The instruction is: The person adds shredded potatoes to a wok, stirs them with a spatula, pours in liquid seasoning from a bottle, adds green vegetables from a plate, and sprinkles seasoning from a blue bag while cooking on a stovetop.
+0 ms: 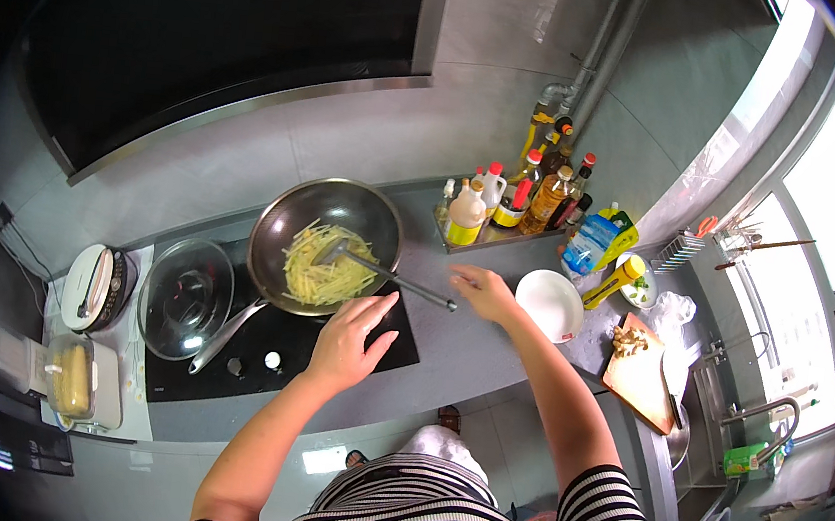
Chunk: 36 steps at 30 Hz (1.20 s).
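Note:
A wok (279,209) on the black cooktop (278,379) holds pale yellow-green shredded vegetable strips (322,270), which look like potato. A spatula (393,276) lies with its head in the strips, its grey handle leaning over the wok's right rim. My left hand (349,348) hovers in front of that rim, thumb apart from the fingers, holding nothing. Over the counter my right hand (486,293) is just right of the handle's end, fingers stretched out and nothing visibly held. Beside it sits an empty white bowl (549,307).
A glass lid (186,298) rests left of the wok, near its long handle (228,336). Seasoning bottles (517,206) crowd a tray at the wall. On the right, a cutting board (640,376) bears chopped brown pieces (630,341) and a knife (674,387), beside the sink (705,439).

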Motion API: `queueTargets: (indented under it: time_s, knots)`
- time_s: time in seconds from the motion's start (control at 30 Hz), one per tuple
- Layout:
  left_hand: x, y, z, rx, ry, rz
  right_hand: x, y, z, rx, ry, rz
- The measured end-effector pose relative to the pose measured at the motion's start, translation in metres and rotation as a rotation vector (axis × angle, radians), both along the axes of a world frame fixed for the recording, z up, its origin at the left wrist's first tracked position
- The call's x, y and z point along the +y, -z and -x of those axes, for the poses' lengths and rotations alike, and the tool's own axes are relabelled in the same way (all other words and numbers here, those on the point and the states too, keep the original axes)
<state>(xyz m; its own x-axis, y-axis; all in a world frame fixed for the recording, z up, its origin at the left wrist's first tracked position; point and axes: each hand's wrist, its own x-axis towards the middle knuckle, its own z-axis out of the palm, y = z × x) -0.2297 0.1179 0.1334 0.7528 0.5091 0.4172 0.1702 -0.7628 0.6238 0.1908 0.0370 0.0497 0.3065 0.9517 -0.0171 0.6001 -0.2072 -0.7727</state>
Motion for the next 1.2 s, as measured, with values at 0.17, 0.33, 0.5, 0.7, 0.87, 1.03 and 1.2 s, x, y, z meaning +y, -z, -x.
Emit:
queueTargets:
  time_s: [0.17, 0.33, 0.5, 0.7, 0.87, 1.03, 1.2]
  knots:
    - [0.005, -0.014, -0.090, -0.088, 0.017, 0.298, 0.021, 0.059, -0.105, -0.020, 0.192, -0.032]
    - [0.017, 0.034, -0.165, -0.169, -0.109, 0.458, 0.144, 0.100, -0.104, -0.184, 0.180, -0.400]
    - [0.008, 0.044, -0.194, -0.101, -0.244, 0.553, 0.171, 0.109, -0.129, -0.102, 0.078, -0.241]
    - [0.023, 0.047, -0.217, -0.015, -0.359, 0.519, 0.141, -0.018, -0.169, 0.469, -0.231, -0.231]
    - [0.048, 0.033, -0.228, -0.245, -0.290, 0.512, 0.098, -0.131, -0.113, 0.723, -0.487, -0.210]
    - [0.021, 0.017, -0.246, -0.435, -0.104, 0.813, 0.053, -0.095, -0.098, 0.658, -0.616, -0.059]
    - [0.028, 0.009, -0.179, -0.287, 0.088, 0.996, 0.022, -0.109, -0.085, 0.625, -0.551, -0.093]
